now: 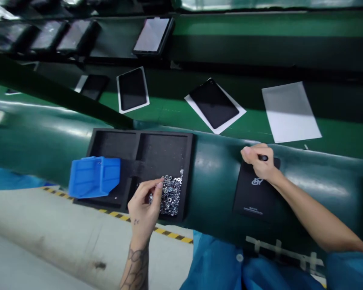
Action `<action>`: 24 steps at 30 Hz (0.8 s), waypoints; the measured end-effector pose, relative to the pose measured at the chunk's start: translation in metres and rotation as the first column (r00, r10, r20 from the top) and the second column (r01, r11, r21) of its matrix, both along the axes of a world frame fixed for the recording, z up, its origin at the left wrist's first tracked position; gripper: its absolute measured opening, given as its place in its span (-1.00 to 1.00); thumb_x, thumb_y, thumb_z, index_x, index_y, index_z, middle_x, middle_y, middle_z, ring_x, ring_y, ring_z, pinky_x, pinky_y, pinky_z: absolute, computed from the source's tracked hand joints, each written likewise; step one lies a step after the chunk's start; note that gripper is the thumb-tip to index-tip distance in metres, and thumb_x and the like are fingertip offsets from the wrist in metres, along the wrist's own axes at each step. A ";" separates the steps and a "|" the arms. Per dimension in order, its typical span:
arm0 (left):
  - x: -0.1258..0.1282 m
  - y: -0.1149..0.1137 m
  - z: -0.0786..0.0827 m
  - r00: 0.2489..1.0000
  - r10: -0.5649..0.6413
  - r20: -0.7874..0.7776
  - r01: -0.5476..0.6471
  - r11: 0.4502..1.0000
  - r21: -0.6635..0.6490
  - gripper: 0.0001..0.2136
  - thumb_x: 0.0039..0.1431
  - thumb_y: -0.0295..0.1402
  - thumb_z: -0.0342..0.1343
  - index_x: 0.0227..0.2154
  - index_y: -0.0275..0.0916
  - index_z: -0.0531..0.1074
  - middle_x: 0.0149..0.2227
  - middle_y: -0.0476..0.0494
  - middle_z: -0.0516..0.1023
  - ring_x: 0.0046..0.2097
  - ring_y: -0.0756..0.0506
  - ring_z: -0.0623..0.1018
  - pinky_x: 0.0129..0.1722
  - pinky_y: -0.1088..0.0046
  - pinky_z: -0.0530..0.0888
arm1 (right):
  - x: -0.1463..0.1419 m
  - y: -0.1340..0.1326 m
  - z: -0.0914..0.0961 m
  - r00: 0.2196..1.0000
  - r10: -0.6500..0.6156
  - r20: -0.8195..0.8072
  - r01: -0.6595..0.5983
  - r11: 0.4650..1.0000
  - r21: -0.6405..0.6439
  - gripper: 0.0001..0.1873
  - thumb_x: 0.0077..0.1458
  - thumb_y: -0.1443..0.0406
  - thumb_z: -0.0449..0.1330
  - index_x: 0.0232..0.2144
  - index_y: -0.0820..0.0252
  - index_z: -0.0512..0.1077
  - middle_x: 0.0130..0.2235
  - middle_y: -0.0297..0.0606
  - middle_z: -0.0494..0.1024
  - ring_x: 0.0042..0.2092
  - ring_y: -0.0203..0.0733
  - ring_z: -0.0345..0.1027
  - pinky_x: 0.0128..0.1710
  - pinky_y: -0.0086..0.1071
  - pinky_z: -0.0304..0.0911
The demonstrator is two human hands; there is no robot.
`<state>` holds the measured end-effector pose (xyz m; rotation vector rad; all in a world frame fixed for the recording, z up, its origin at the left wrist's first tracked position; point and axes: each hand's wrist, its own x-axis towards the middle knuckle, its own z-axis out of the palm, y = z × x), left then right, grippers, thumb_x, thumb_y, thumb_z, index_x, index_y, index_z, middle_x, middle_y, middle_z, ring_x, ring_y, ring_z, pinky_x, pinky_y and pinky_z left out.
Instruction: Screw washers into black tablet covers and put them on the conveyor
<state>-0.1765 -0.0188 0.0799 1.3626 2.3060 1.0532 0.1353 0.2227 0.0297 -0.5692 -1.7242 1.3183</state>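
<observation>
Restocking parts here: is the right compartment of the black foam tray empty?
Not empty: small metal washers are heaped in its lower end, beside the left hand.

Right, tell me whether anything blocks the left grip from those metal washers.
Nothing visible does: the left grip is right at the metal washers in the black foam tray, and the blue plastic bin sits apart, off to the hand's left.

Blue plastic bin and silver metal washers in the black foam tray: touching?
Apart: the head view shows bare foam of the black foam tray separating the blue plastic bin from the silver metal washers.
</observation>
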 end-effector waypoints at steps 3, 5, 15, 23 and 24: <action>0.022 0.006 0.003 0.988 -0.147 0.054 0.145 0.989 0.038 -0.81 0.50 -0.26 0.23 0.00 -0.17 0.68 -0.07 -0.14 0.66 -0.11 -0.11 0.62 -0.15 0.40 0.53 | -0.005 -0.002 0.004 1.000 -0.006 0.019 0.007 1.000 -0.011 -0.33 0.60 0.14 0.13 -0.57 0.13 -0.03 -0.58 -0.44 -0.01 -0.53 -0.33 -0.19 -0.46 -0.25 -0.22; 0.049 0.013 0.002 0.955 -0.280 0.097 0.272 0.958 0.089 -0.80 0.52 -0.32 0.19 0.04 -0.13 0.68 -0.05 -0.14 0.65 -0.06 -0.12 0.65 -0.08 0.38 0.58 | -0.009 -0.002 0.011 0.999 0.021 0.041 -0.023 0.999 0.035 -0.33 0.60 0.14 0.11 -0.58 0.14 0.00 -0.58 -0.44 0.00 -0.53 -0.34 -0.19 -0.46 -0.26 -0.21; 0.186 0.027 -0.050 0.751 -0.488 0.446 0.459 0.870 0.179 -0.85 0.51 -0.38 0.18 0.00 -0.10 0.62 -0.11 -0.13 0.73 0.05 -0.19 0.71 0.47 -0.03 0.42 | 0.070 -0.034 0.047 0.949 -0.298 0.106 0.314 0.930 -0.191 -0.53 0.52 0.02 0.21 -0.42 0.13 0.45 -0.39 -0.27 0.49 -0.53 -0.29 0.07 -0.55 -0.34 -0.03; 0.194 0.023 -0.052 0.623 -0.570 0.536 0.574 0.799 0.181 -0.91 0.46 -0.40 0.19 -0.11 -0.08 0.58 -0.22 -0.01 0.70 -0.15 -0.11 0.72 0.61 -0.12 0.14 | 0.146 -0.198 0.032 0.642 -0.219 0.735 0.604 0.735 -0.309 -0.44 0.29 -0.14 0.33 0.24 -0.16 0.53 0.04 -0.14 0.69 -0.37 0.05 0.48 -0.42 -0.09 0.46; 0.196 0.026 -0.052 0.614 -0.570 0.546 0.577 0.796 0.182 -0.91 0.45 -0.39 0.20 -0.11 -0.08 0.59 -0.22 -0.01 0.70 -0.16 -0.11 0.72 0.62 -0.13 0.08 | 0.142 -0.207 0.030 0.656 -0.218 0.723 0.619 0.703 -0.350 -0.36 0.27 -0.17 0.33 0.29 -0.17 0.48 0.04 -0.16 0.68 -0.44 -0.02 0.41 -0.47 -0.11 0.42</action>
